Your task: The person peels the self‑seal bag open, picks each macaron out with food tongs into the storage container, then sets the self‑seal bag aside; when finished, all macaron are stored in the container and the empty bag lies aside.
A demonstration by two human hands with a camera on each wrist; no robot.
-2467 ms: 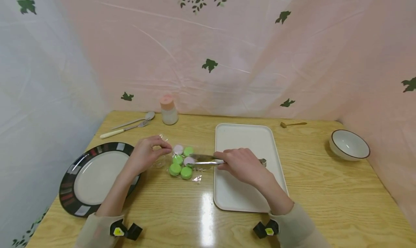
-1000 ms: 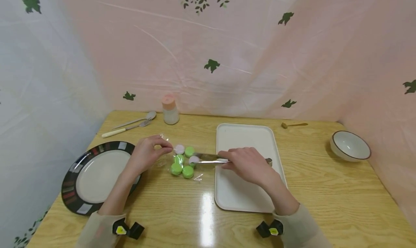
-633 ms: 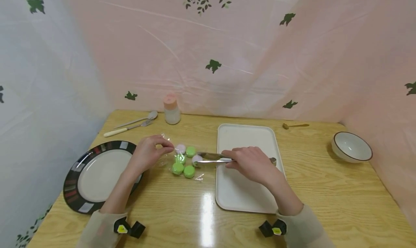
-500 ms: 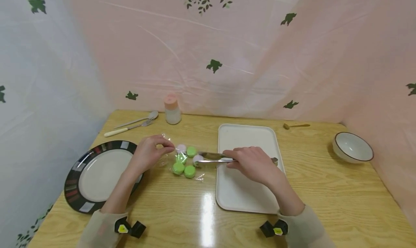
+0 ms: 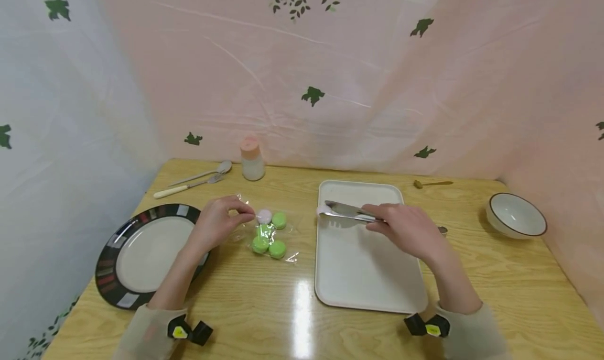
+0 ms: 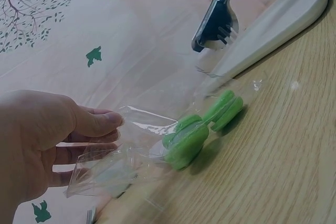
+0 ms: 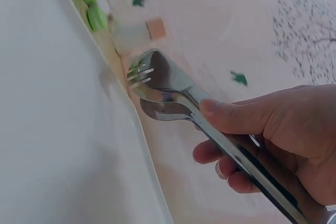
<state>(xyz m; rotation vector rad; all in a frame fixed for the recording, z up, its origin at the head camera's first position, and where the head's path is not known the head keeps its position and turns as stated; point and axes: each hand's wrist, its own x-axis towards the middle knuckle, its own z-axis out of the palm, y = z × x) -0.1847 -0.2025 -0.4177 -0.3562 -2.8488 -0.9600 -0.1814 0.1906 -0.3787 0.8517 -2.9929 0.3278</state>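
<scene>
My left hand [image 5: 217, 221] pinches the edge of a clear plastic bag [image 6: 142, 121] between thumb and fingers. Inside the bag lie several green macarons [image 5: 277, 249] and one pale pink macaron [image 5: 264, 216]. With my right hand [image 5: 406, 229] I grip metal serving tongs [image 7: 236, 153] around their arms. The tongs' fork and spoon ends are over the far left part of the white tray [image 5: 368, 276], a little above it. A pale pink macaron [image 5: 323, 209] shows at these ends, mostly hidden by them in the head view.
A dark-rimmed plate [image 5: 146, 255] lies on the left beside my left forearm. Behind it are a fork [image 5: 184, 188], a spoon [image 5: 224, 166] and a shaker with a pink cap [image 5: 252, 163]. To the right sit a small wooden spoon [image 5: 434, 183] and a white bowl [image 5: 516, 216].
My right hand has drawn the tongs rightward from the bag to over the tray, taking one pale pink macaron out. My left hand keeps its pinch on the bag.
</scene>
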